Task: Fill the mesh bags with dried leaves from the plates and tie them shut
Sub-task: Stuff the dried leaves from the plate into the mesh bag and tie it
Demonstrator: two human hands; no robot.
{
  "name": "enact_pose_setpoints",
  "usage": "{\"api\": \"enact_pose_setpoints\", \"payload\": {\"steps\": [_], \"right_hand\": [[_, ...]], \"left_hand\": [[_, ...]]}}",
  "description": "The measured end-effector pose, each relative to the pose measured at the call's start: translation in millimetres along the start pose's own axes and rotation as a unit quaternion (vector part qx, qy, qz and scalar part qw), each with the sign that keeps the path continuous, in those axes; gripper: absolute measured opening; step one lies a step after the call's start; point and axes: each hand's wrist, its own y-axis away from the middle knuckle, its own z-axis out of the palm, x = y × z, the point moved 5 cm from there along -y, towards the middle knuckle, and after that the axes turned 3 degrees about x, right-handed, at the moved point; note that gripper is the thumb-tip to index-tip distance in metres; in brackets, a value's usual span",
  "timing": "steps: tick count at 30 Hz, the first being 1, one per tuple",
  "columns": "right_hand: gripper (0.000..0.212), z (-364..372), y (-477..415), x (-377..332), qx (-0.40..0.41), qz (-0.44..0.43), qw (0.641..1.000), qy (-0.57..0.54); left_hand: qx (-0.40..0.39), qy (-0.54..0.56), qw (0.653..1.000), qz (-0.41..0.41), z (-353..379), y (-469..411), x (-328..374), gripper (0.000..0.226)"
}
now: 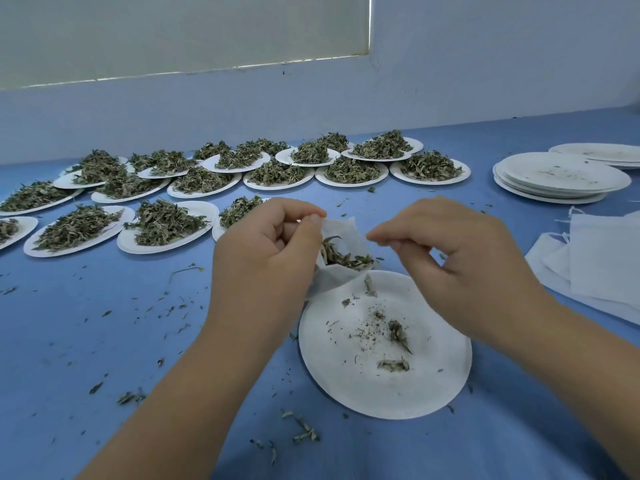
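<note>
A white mesh bag hangs open above the far edge of a white paper plate, with dried leaves showing inside it. My left hand pinches the bag's rim between thumb and fingers. My right hand hovers just right of the bag's mouth, thumb and fingertips pressed together; whether they hold a drawstring or a leaf scrap is too small to tell. The plate below holds only a few leaf bits and dust.
Several plates heaped with dried leaves fill the back and left of the blue table. A stack of used plates stands at the right, with a pile of flat mesh bags in front of it. Leaf crumbs lie scattered around.
</note>
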Motion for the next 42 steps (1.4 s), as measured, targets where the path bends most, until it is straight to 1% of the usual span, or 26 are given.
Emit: {"api": "enact_pose_setpoints", "payload": {"steps": [2, 3, 6, 9, 12, 17, 21, 24, 27, 30, 33, 35, 38, 42], "right_hand": [[0.026, 12.7, 0.9, 16.3, -0.086, 0.052, 0.994, 0.051], [0.027, 19.1, 3.0, 22.7, -0.131, 0.063, 0.986, 0.076], [0.036, 32.9, 11.0, 30.6, -0.232, 0.056, 0.962, 0.131], [0.047, 39.2, 13.8, 27.9, -0.275, 0.026, 0.945, 0.173], [0.051, 42.1, 14.5, 25.7, -0.297, 0.004, 0.931, 0.211], [0.052, 39.8, 16.7, 26.7, -0.330, 0.024, 0.926, 0.182], [0.050, 35.2, 15.7, 27.9, -0.323, 0.027, 0.932, 0.164], [0.056, 35.5, 15.6, 26.3, -0.313, 0.024, 0.935, 0.165], [0.060, 40.0, 18.8, 23.9, -0.326, 0.009, 0.929, 0.176], [0.053, 41.0, 20.7, 22.6, -0.336, 0.001, 0.926, 0.172], [0.043, 34.8, 20.2, 21.1, -0.344, 0.003, 0.926, 0.156], [0.038, 29.1, 20.3, 18.9, -0.357, 0.000, 0.924, 0.134], [0.035, 23.1, 22.8, 15.4, -0.381, 0.015, 0.919, 0.099], [0.032, 24.6, 27.4, 11.8, -0.376, 0.013, 0.920, 0.109]], "left_hand": [[0.007, 0.004, 1.000, 0.006, -1.4, -1.0, 0.1, 0.019], [0.008, 0.002, 1.000, 0.008, -1.7, -1.3, -0.4, 0.019], [0.008, -0.001, 1.000, 0.004, -1.3, -1.2, -2.2, 0.019], [0.007, -0.006, 1.000, 0.001, -0.5, -1.0, -2.9, 0.019], [0.005, -0.013, 1.000, 0.000, -0.2, -0.8, -3.4, 0.019], [0.002, -0.016, 1.000, -0.008, -0.2, -0.6, -4.9, 0.020], [-0.002, -0.021, 1.000, -0.008, 0.7, -0.5, -5.0, 0.021], [-0.005, -0.026, 1.000, -0.002, 0.9, -0.4, -4.6, 0.021], [-0.009, -0.030, 1.000, 0.002, 2.2, 0.0, -4.2, 0.021], [-0.010, -0.030, 0.999, -0.001, 2.7, 0.7, -3.8, 0.020], [-0.009, -0.023, 1.000, -0.015, 1.9, 1.0, -5.1, 0.021], [-0.008, -0.028, 1.000, -0.010, 1.6, 1.2, -4.3, 0.021], [-0.009, -0.036, 0.999, 0.000, 2.3, 1.3, -2.7, 0.021], [-0.010, -0.040, 0.999, 0.010, 4.0, 1.6, -1.5, 0.020]]}}
